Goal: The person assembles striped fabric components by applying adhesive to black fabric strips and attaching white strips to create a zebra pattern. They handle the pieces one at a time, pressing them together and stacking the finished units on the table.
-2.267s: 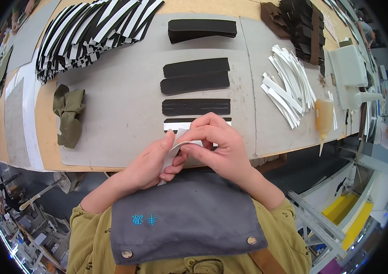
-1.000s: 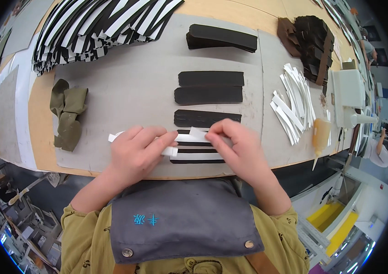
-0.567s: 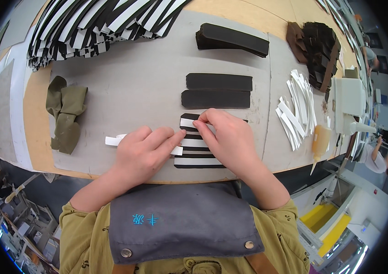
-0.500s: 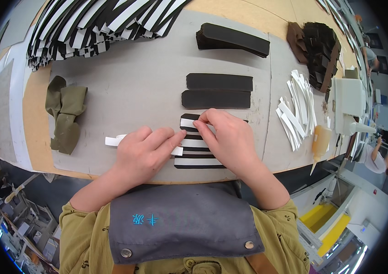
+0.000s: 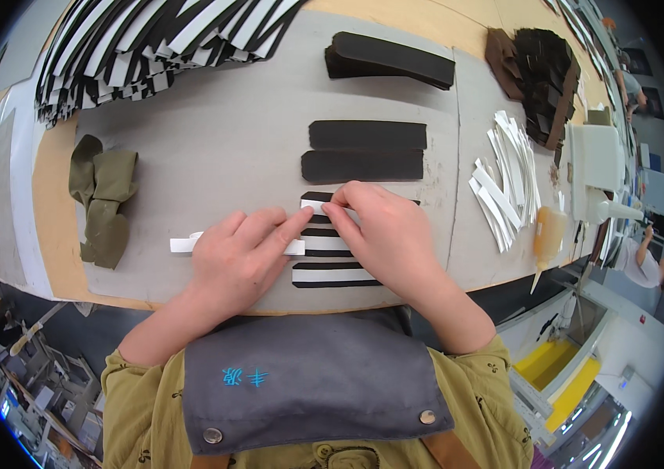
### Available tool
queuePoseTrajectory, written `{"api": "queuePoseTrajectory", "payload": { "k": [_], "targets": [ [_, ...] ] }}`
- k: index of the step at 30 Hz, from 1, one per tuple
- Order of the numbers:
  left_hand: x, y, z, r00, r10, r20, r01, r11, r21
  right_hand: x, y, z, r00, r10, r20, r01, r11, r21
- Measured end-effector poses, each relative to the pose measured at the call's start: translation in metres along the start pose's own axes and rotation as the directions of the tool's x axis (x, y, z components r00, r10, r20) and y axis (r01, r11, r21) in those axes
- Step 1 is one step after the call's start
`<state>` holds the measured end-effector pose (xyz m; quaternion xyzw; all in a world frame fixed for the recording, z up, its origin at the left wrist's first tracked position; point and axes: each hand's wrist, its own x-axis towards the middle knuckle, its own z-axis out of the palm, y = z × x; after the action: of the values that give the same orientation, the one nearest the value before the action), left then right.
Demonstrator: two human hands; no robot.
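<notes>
Taking the black piece with white stripes (image 5: 330,262) near the front edge of the grey mat (image 5: 214,148) as the landmark: far to its upper left lies a large fanned heap of black-and-white striped pieces (image 5: 144,43), and to its left, near the mat's edge, a crumpled olive-green cloth (image 5: 101,195). Just left of the striped piece, a white strip (image 5: 185,244) pokes out from under the left hand (image 5: 242,262), which lies flat on the mat with its fingers stretched together toward the piece, the forefinger tip pressing on a white strip (image 5: 313,205) at the piece's upper end. The right hand (image 5: 386,234) covers the right part of the striped piece, its fingertips bent down and pinched on the same strip beside the left forefinger. Directly behind the striped piece lie two plain black pieces (image 5: 365,150) side by side, and further back a stack of black pieces (image 5: 390,59). To the right of the striped piece is a loose pile of white strips (image 5: 504,180); beyond it, a heap of dark brown and black pieces (image 5: 539,74), a white box-shaped thing (image 5: 596,160) and an amber squeeze bottle (image 5: 547,238) with a pointed tip near the table's edge.
</notes>
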<state>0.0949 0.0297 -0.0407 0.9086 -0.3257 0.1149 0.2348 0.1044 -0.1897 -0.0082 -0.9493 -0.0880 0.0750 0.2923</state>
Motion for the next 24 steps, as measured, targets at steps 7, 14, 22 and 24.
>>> {"api": "queuePoseTrajectory", "payload": {
  "k": [7, 14, 22, 24],
  "targets": [
    [0.001, 0.001, -0.002, 0.997, -0.01, 0.078, 0.01, 1.0, -0.002, -0.003, 0.007, -0.005, 0.999, 0.029, -0.021, -0.029, 1.0, 0.0],
    [0.001, 0.007, -0.006, 0.987, -0.077, 0.142, 0.084, 0.996, -0.04, -0.021, 0.037, -0.033, 0.981, 0.192, 0.022, -0.192, 0.981, 0.021],
    [0.001, 0.007, -0.007, 0.986, -0.077, 0.149, 0.082, 0.996, -0.03, -0.021, 0.036, -0.031, 0.981, 0.192, -0.016, -0.192, 0.981, -0.016],
    [0.002, 0.007, -0.007, 0.986, -0.078, 0.145, 0.083, 0.996, -0.028, -0.022, 0.038, -0.03, 0.986, 0.166, -0.023, -0.167, 0.985, -0.041]
  ]
}}
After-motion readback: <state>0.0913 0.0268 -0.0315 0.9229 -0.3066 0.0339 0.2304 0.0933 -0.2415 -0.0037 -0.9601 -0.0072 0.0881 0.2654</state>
